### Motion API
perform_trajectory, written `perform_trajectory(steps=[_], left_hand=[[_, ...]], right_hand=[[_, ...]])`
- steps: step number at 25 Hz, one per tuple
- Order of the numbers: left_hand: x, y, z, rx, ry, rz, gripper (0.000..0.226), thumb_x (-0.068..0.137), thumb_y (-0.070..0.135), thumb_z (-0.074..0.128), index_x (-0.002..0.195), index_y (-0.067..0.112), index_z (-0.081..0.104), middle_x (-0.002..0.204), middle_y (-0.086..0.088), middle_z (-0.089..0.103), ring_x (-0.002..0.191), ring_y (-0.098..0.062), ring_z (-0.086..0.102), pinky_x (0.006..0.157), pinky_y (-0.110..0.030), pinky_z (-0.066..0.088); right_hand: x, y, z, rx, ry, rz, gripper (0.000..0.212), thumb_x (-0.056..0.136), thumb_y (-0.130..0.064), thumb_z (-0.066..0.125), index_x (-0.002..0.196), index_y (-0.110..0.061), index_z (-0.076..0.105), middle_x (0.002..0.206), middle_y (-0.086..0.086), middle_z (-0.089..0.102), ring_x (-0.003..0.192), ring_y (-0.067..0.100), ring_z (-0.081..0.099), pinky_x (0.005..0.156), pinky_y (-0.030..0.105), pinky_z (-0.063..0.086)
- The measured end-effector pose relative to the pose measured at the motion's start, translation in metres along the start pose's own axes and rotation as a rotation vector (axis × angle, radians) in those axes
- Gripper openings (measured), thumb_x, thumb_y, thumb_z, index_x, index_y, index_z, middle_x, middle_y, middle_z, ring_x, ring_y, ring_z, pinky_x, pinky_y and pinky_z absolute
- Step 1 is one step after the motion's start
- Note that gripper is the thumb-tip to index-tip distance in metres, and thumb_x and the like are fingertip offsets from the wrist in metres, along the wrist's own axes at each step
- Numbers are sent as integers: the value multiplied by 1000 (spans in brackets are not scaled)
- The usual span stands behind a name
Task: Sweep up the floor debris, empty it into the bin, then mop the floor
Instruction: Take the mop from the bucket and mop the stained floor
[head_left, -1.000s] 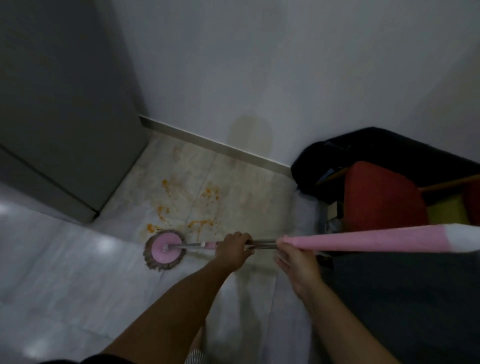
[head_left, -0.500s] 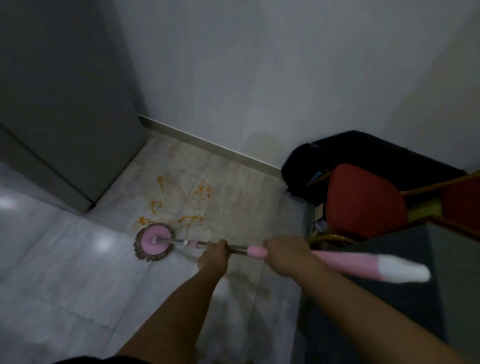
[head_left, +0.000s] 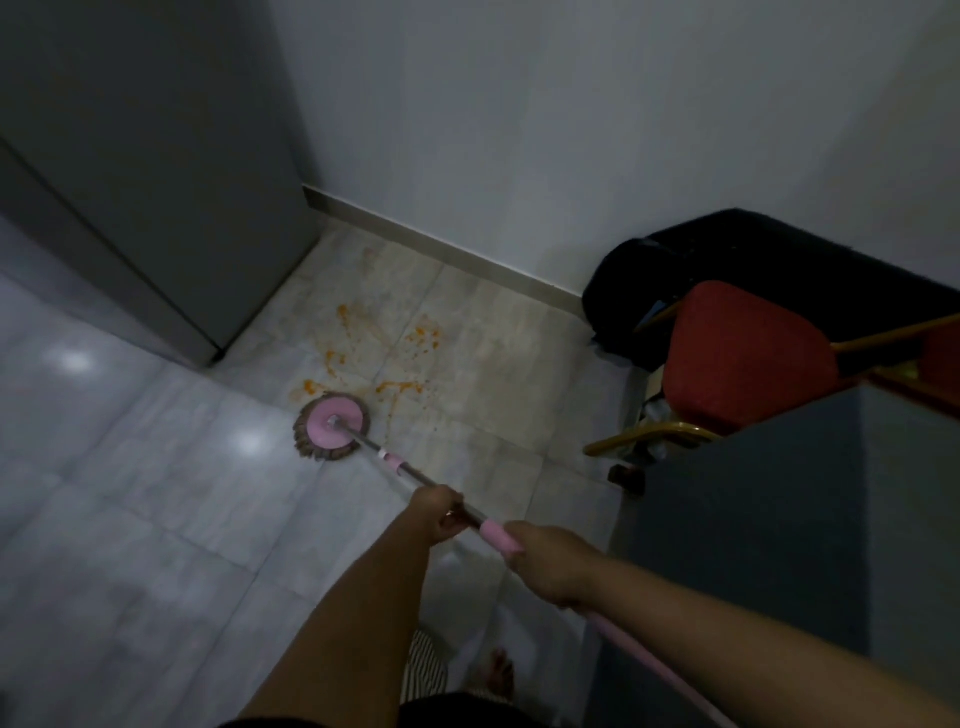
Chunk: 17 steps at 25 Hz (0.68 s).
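From the head camera I see my left hand curled tight round the metal part of the mop pole. My right hand is wrapped round its pink grip just behind. The pole slants forward and left to the round pink mop head, which lies flat on the tiled floor at the near edge of the orange stains. A red chair stands to the right

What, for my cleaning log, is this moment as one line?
phase: mopping | left hand: grips mop pole | right hand: grips pink handle | mop head: on floor, at edge of orange stains
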<state>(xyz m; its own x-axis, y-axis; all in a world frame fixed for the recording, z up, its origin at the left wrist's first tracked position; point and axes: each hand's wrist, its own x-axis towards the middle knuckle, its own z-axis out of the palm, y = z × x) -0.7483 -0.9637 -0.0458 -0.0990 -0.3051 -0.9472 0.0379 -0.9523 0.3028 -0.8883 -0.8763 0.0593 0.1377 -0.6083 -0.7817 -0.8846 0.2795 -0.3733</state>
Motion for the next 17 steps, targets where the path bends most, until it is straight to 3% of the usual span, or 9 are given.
perform_trajectory(steps=[2, 4, 7, 12, 15, 17], left_hand=[[7, 6, -15, -5, 34, -37, 20, 92, -5, 53, 112, -4, 51, 101, -24, 60, 100, -36, 61, 82, -38, 53], [18, 21, -30, 28, 74, -24, 18, 92, -3, 54, 109, -3, 49, 89, -17, 55, 85, -29, 59, 71, -34, 53], [38, 55, -54, 75, 134, 11, 8, 94, -1, 51, 102, -1, 49, 87, -15, 51, 74, -25, 55, 73, -34, 51], [78, 136, -113, 259, 200, 160, 37, 98, 10, 44, 133, 1, 40, 100, -14, 54, 80, -25, 56, 59, -31, 50], [103, 190, -148, 395, 283, 272, 52, 100, 21, 45, 146, 3, 30, 135, -21, 49, 115, -37, 56, 87, -39, 52], [114, 217, -163, 492, 364, 280, 50, 101, 27, 43, 142, -1, 37, 136, -22, 50, 121, -37, 53, 90, -36, 48]], right_hand=[[15, -12, -4, 191, -94, 54, 53, 94, -33, 44, 146, -29, 33, 138, 10, 50, 103, 27, 59, 70, 24, 54], [32, -28, -12, 423, -167, 85, 54, 93, -24, 48, 145, -29, 35, 129, 15, 52, 79, 25, 61, 49, 21, 52], [63, -59, -21, 649, -183, 133, 56, 93, -22, 50, 145, -32, 34, 115, 15, 54, 61, 21, 59, 45, 25, 53], [148, -139, -38, 828, -173, 104, 59, 89, -21, 53, 145, -31, 36, 91, 6, 55, 63, 16, 56, 47, 25, 50], [206, -184, -57, 901, -159, 127, 58, 89, -21, 54, 143, -34, 37, 93, 11, 55, 67, 20, 56, 45, 24, 50], [230, -205, -69, 966, -180, 141, 55, 90, -20, 55, 142, -34, 40, 91, 13, 54, 66, 20, 55, 43, 22, 49]])
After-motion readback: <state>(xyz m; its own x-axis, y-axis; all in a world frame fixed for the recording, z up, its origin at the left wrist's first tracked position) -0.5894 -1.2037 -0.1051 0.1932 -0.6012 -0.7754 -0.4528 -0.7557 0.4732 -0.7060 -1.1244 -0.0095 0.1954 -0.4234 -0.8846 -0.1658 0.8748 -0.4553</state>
